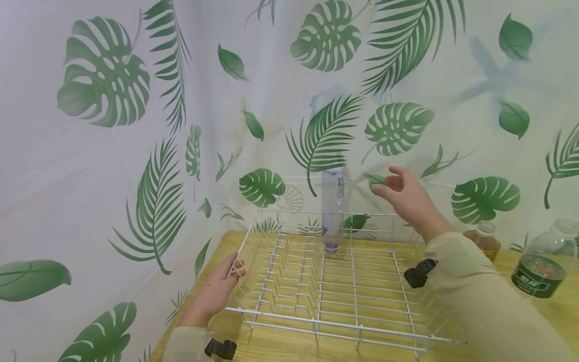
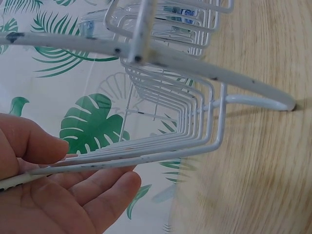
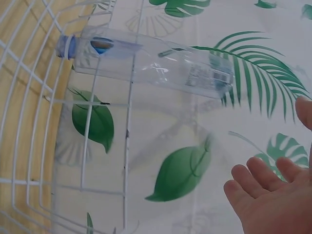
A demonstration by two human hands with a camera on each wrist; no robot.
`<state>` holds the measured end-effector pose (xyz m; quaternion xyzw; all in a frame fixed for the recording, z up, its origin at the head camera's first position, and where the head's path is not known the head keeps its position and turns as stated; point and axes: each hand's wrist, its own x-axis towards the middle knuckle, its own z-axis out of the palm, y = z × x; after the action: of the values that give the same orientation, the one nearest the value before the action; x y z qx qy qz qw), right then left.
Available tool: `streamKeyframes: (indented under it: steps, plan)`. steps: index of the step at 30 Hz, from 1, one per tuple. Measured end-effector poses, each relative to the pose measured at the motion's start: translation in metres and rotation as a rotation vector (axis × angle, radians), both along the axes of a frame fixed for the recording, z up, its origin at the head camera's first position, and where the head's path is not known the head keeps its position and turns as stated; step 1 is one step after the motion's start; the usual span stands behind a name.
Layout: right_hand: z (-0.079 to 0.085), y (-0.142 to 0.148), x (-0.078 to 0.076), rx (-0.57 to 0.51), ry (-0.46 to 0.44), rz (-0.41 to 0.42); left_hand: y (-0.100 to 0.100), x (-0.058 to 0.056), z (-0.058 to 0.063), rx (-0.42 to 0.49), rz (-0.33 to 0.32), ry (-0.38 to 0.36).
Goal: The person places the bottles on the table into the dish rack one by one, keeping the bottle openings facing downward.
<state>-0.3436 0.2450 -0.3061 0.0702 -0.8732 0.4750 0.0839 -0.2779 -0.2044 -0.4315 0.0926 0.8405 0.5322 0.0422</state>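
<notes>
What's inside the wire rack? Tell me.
A clear bottle, cap down, near the back. The right sleeve covers part of the rack; anything behind that sleeve is hidden.

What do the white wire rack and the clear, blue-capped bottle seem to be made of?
White wire rack: probably coated metal, satin finish; dark marks like chipped coating dot its bars.
Clear, blue-capped bottle: likely thin plastic, glossy; it is see-through with bright highlights.
</notes>
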Motion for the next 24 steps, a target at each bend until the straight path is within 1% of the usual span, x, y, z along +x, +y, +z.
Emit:
streamKeyframes:
  steps: [6,12,15,19,24]
  plan:
    - [0.006,0.019,0.017,0.057,0.028,-0.003,-0.001,0.0,-0.001,-0.012,0.005,0.011]
    - [0.004,0.037,0.035,0.121,0.102,-0.039,-0.001,-0.001,-0.003,-0.02,0.0,0.03]
    - [-0.001,0.047,0.046,0.142,0.15,-0.073,-0.002,-0.001,-0.003,-0.018,-0.001,0.024]
    - [-0.009,0.062,0.063,0.131,0.195,-0.126,-0.002,-0.002,-0.004,-0.018,-0.003,0.024]
    - [-0.029,0.085,0.08,0.057,0.211,-0.202,-0.002,-0.002,-0.004,-0.025,0.002,0.02]
